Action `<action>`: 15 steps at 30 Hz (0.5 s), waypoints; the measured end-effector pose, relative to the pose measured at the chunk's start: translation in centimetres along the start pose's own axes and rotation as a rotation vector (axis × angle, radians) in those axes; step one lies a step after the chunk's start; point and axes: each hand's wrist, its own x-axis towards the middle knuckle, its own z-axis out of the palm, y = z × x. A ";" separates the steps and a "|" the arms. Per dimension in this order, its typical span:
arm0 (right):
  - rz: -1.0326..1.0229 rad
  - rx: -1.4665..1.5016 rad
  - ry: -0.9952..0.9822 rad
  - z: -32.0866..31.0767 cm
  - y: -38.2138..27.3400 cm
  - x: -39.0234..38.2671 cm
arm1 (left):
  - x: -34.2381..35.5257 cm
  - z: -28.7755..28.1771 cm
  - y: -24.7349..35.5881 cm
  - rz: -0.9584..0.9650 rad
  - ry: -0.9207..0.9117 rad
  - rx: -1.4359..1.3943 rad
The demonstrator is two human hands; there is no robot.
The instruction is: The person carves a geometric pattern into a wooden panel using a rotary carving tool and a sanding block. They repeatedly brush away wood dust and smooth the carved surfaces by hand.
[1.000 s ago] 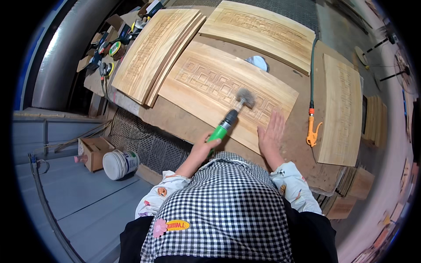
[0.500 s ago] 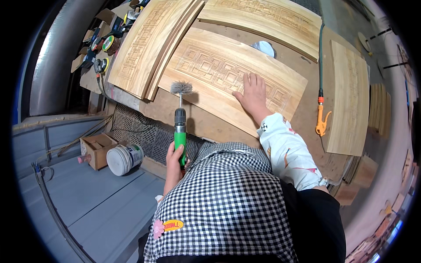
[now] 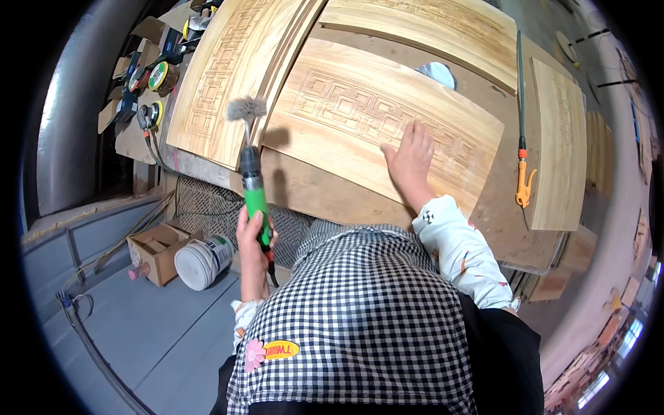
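My left hand (image 3: 252, 232) is wrapped round the green body of a power tool (image 3: 255, 200) with a black chuck. A grey bristle brush (image 3: 247, 108) sits on its shaft, held up over the left edge of the work and the stacked panels. My right hand (image 3: 411, 164) rests on a pale wooden panel (image 3: 332, 142) with carved geometric fretwork, fingers stretched out and touching the carving. The panel lies flat on the brown-topped bench (image 3: 311, 183). A cord or hose leaves the tool's lower end.
Carved panels (image 3: 187, 128) are stacked at left; another panel (image 3: 443, 31) lies beyond. At right are an orange air blow gun (image 3: 526, 185) and a further panel (image 3: 553, 173). A sander (image 3: 149, 116) lies at far left. A white bucket (image 3: 200, 263) and wooden box (image 3: 155, 252) stand on the floor.
My left hand has moved the tool left and farther from me, so the brush has left the panel's near-left edge. My right hand stays on the panel.
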 end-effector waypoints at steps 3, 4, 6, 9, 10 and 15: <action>0.030 -0.026 -0.028 -0.1 -2.2 1.5 | 4.1 -1.7 3.0 0.034 0.027 0.040; -0.051 -0.031 -0.033 0.7 -2.7 1.7 | 5.5 -2.6 3.9 0.035 0.033 0.073; -0.213 -0.049 -0.039 1.9 -3.8 2.2 | 8.0 -3.5 6.0 0.036 0.058 0.128; -0.075 -0.074 -0.072 1.7 -6.1 3.7 | 12.2 -5.2 8.8 0.026 0.087 0.296; -0.054 -0.064 -0.062 1.7 -6.6 4.2 | 13.8 -5.9 9.4 0.051 0.070 0.333; -0.017 -0.076 -0.032 1.8 -8.2 4.3 | 21.6 -7.9 11.4 0.102 0.086 0.525</action>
